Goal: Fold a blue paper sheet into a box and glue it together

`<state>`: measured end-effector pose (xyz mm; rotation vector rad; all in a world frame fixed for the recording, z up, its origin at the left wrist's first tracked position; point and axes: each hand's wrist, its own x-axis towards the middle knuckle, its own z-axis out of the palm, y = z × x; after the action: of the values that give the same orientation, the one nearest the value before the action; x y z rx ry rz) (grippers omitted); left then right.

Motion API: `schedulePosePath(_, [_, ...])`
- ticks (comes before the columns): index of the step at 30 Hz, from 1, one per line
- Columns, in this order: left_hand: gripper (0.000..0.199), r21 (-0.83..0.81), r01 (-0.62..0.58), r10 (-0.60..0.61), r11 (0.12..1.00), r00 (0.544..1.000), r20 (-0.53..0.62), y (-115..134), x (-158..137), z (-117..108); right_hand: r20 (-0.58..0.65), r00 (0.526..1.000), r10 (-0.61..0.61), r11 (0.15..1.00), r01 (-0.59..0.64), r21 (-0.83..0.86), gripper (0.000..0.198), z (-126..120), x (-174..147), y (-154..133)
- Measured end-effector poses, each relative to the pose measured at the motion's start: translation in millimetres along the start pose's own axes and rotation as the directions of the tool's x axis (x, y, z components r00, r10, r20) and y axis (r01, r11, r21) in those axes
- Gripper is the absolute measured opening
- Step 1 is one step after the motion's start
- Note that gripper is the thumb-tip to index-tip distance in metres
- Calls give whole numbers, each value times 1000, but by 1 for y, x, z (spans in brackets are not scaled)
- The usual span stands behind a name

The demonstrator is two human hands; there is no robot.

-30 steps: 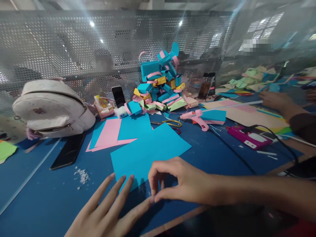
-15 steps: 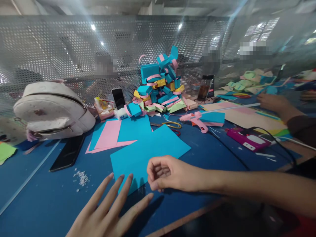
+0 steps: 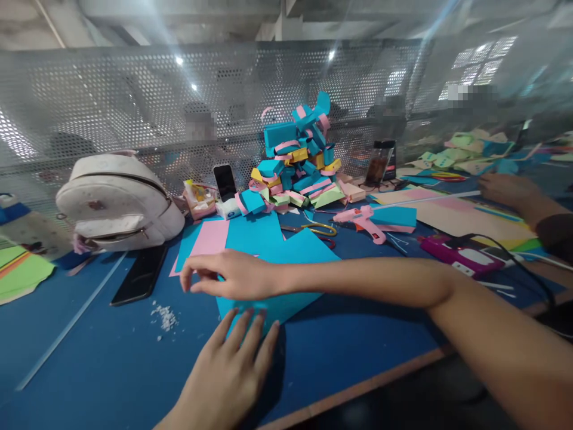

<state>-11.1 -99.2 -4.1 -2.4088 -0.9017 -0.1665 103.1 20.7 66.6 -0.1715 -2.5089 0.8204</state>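
A sheet of blue paper (image 3: 304, 254) lies at an angle on the table in front of me. My left hand (image 3: 233, 361) is open, its fingers slightly spread and its fingertips at the sheet's near edge. Across the same sheet stretches my right arm. My right hand (image 3: 230, 275) is at its left side, near the pink paper (image 3: 210, 236) that rests on more blue paper (image 3: 255, 230). The right fingers bend downward, apart from the thumb, and nothing shows between them. Part of the blue sheet is hidden under the right forearm.
Behind the papers rises a pile of folded paper pieces (image 3: 304, 161). Scissors (image 3: 320, 229), a pink glue gun (image 3: 364, 222) and a magenta power strip (image 3: 461, 254) lie rightward. At left are a white backpack (image 3: 120, 203), a phone (image 3: 141, 275) and white crumbs (image 3: 165, 316). Another person's hand (image 3: 508, 188) is far right.
My right hand has moved left and away from me across the blue sheet, its curled fingers loosening. My left hand has come down onto the sheet's near edge. The view has shifted slightly.
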Motion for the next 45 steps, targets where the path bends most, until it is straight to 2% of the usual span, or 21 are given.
schedulePosePath(1, [39, -4, 22, -22, 1000, 998, 53, 2, 5, 4, 2, 998, -69, 981, 68, -181, 17, -1, 9, 1])
schedulePosePath(2, [39, -6, 43, -42, 999, 994, 99, 3, 10, 7, 17, 990, -143, 920, 139, -368, 24, -1, 15, 1])
schedulePosePath(4, [40, 16, 68, -69, 998, 986, 153, 5, 17, 12, 78, 958, -275, 720, 259, -643, 36, -3, 23, 3])
schedulePosePath(6, [45, 50, 71, -79, 996, 983, 168, 6, 22, 15, 143, 935, -325, 576, 315, -755, 35, -5, 22, 5])
schedulePosePath(8, [46, 63, 61, -70, 996, 984, 164, 5, 26, 15, 166, 934, -317, 545, 323, -774, 29, -9, 15, 7])
schedulePosePath(12, [38, 45, 38, -43, 998, 990, 131, -2, 35, 14, 156, 960, -232, 570, 264, -778, 25, -23, -9, 10])
schedulePosePath(15, [18, 5, -8, 8, 1000, 999, 50, -16, 44, 9, 184, 970, -157, 652, 242, -719, 30, -37, -25, 11])
schedulePosePath(17, [17, -29, -39, 37, 999, 998, -47, -28, 50, 1, 218, 967, -132, 722, 245, -647, 37, -46, -33, 10])
schedulePosePath(19, [17, -97, -21, 10, 995, 993, -114, -40, 55, -10, 230, 961, -153, 787, 259, -560, 44, -56, -38, 8])
schedulePosePath(23, [24, -279, -3, -67, 960, 968, -241, -58, 63, -35, 165, 959, -231, 872, 279, -401, 45, -80, -41, -1])
schedulePosePath(26, [32, -386, 21, -145, 922, 944, -296, -71, 67, -49, 112, 980, -168, 938, 193, -288, 38, -97, -41, -6])
schedulePosePath(28, [36, -454, 42, -179, 890, 948, -264, -80, 70, -54, 117, 990, -73, 980, 94, -178, 31, -103, -41, -5])
schedulePosePath(31, [37, -564, 44, -164, 825, 973, -163, -95, 73, -54, 108, 992, 65, 998, -65, -10, 20, -102, -42, 5])
schedulePosePath(34, [38, -699, 109, -202, 707, 978, -52, -109, 72, -44, 4, 982, 188, 977, -187, 101, 16, -98, -50, 25])
schedulePosePath(37, [33, -762, 223, -291, 608, 956, 47, -111, 62, -34, -167, 936, 310, 947, -287, 146, 17, -96, -69, 48])
schedulePosePath(39, [30, -693, 285, -320, 662, 944, 82, -102, 51, -31, -267, 882, 389, 920, -353, 173, 16, -96, -87, 63])
schedulePosePath(41, [35, -576, 302, -260, 759, 953, 157, -82, 38, -30, -298, 832, 467, 883, -419, 213, 16, -94, -109, 74])
schedulePosePath(43, [53, -472, 245, -146, 847, 961, 236, -59, 27, -30, -293, 799, 525, 850, -475, 227, 16, -92, -130, 82])
schedulePosePath(45, [75, -415, 141, -12, 899, 955, 297, -39, 19, -28, -269, 789, 553, 833, -511, 212, 16, -88, -147, 84])
